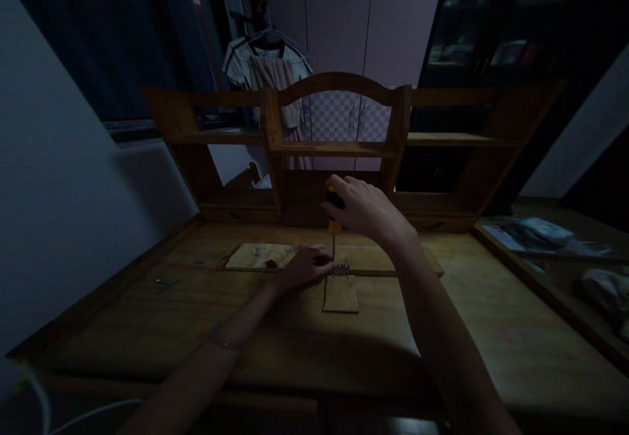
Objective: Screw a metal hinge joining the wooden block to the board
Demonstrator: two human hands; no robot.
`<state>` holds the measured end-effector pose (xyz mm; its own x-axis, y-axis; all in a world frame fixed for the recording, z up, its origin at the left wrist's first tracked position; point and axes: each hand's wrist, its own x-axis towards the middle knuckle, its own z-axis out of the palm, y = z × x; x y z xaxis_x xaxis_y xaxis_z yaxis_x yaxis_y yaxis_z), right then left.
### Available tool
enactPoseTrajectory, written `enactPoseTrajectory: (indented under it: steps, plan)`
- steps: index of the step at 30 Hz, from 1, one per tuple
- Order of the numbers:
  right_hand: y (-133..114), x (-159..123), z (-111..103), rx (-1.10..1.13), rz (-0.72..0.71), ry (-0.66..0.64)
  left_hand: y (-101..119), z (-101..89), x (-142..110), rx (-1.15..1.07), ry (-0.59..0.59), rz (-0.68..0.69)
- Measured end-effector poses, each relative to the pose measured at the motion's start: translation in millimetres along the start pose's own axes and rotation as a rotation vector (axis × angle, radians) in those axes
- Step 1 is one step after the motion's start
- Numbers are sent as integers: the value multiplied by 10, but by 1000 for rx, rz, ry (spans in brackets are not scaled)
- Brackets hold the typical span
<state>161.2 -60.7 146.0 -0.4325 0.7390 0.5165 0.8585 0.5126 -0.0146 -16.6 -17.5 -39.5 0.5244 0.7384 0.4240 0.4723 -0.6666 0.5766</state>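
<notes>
My right hand is wrapped round the yellow and black handle of a screwdriver, which stands upright with its shaft pointing down. The tip meets the left side of a small metal hinge. That hinge lies across the joint between a long wooden board and a small square wood piece. My left hand rests on the long board, its fingers closed in a pinch beside the screwdriver tip. What those fingers hold, if anything, is too small to make out.
Everything lies on a wooden desk with a shelf unit along its back. Small metal bits lie at the left. A side surface at the right carries plastic-wrapped items. A white cable runs at the lower left.
</notes>
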Motion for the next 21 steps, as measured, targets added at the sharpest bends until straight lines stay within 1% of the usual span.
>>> enactPoseTrajectory:
  steps: [2,7,10,13,18,21]
  plan:
    - [0,-5,5,-17,29,9,2,-2,0,-2,-2,-7]
    - [15,-17,2,61,-47,-27,0,7,2,-18,9,-12]
    - [13,0,34,40,-30,-3,-3,2,7,-9,-17,-9]
    - [7,19,56,38,-7,14,-16,-5,7,6,-36,19]
    - [8,13,29,128,-57,-45,-52,3,-10,95,0,81]
    - [-7,11,36,80,-32,-29,-61,12,-15,127,7,110]
